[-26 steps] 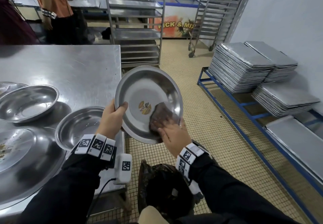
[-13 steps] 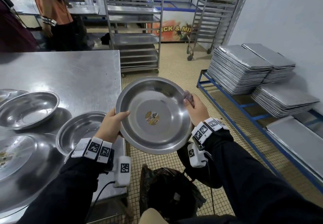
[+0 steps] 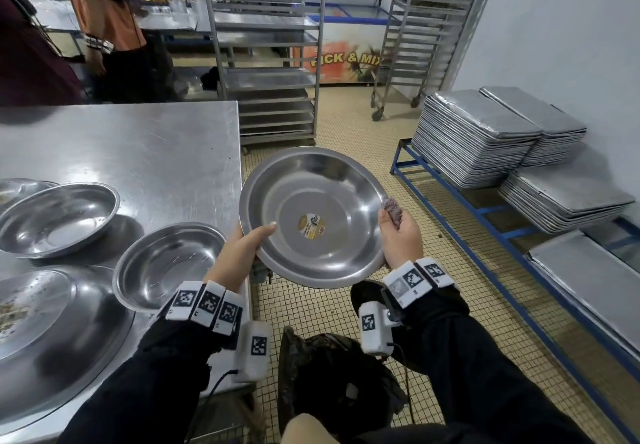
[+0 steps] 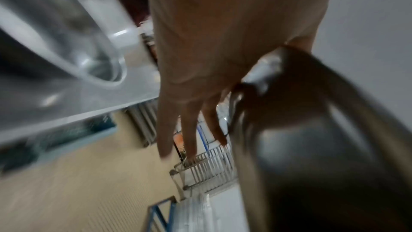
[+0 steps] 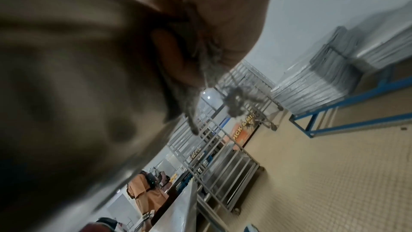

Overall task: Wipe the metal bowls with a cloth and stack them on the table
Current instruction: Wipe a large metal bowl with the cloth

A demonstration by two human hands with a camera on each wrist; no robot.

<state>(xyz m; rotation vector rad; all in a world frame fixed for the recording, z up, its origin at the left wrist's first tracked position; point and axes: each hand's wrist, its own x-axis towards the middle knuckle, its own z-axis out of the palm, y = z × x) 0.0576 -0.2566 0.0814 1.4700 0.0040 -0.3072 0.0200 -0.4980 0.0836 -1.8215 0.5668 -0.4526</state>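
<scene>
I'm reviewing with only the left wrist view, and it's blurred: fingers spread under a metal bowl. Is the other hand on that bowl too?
Observer: Yes. In the head view the right hand grips the right rim of the bowl, opposite the left hand.
Operator: Where is the cloth?
Observer: The cloth is bunched in the right hand at the rim, not down inside the bowl.
Operator: Anything inside the bowl?
Observer: Only a yellow sticker at its centre; the rest of the inside looks bare.
</scene>
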